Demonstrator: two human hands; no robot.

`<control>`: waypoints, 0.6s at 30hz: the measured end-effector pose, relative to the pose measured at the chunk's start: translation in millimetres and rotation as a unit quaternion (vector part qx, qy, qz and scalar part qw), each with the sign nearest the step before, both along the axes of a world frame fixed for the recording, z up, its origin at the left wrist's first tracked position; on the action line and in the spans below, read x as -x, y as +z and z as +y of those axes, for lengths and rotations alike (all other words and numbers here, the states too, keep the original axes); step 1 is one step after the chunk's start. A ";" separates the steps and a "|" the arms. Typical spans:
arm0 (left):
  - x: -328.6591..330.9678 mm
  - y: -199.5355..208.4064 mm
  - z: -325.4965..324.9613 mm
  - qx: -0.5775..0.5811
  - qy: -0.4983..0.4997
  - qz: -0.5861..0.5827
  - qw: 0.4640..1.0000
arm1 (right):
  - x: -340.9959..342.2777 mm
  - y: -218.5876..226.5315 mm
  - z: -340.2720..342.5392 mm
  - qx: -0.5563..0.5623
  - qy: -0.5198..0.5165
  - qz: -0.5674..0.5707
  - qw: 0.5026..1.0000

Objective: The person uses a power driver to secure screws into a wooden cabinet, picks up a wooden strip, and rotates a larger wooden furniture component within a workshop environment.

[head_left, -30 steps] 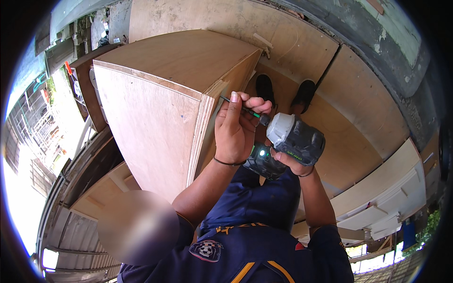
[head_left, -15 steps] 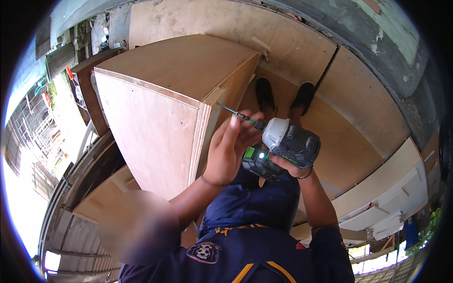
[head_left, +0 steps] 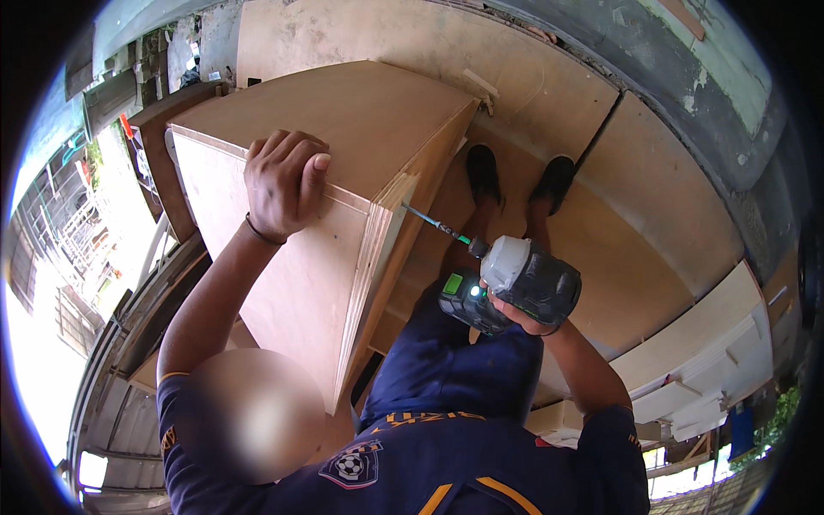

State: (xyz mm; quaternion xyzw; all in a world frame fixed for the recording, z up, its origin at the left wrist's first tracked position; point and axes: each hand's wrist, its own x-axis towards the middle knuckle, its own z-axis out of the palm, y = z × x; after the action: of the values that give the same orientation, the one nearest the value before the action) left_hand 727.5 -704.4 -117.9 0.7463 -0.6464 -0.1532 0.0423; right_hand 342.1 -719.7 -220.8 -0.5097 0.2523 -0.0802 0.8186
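A large plywood box (head_left: 322, 257) stands before me, its layered panel edges facing right. My left hand (head_left: 285, 184) is closed over the box's upper edge, fingers bent onto the top panel. In my right hand (head_left: 524, 318) is a black and grey cordless drill (head_left: 536, 279), gripped by its handle, its small work light lit. From its chuck a long thin bit (head_left: 433, 223) points up and left, and its tip meets the box's right side near the upper corner. Whether the tip has gone into the wood, I cannot tell.
My feet in dark shoes (head_left: 483, 172) stand on plywood sheeting (head_left: 635, 249) right of the box. Cut pale boards (head_left: 695, 360) are stacked at the lower right. A grey wall (head_left: 730, 112) runs along the far right, and a dark curved wooden piece (head_left: 167, 172) stands left of the box.
My left hand has left its place beside the bit and moved up and left onto the box's edge. The drill has stayed nearly in place, its bit still at the box's side.
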 end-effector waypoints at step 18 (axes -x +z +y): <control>1.1 2.9 -0.3 -0.018 -0.016 -0.006 1.000 | -6.6 -25.6 -11.4 -0.648 0.015 -0.115 0.753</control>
State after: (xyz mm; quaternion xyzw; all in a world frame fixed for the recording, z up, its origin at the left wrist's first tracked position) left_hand 726.4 -704.7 -115.0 0.7376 -0.6553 -0.1612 0.0229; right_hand 348.7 -731.1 -246.5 0.1525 0.1403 0.0568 0.9766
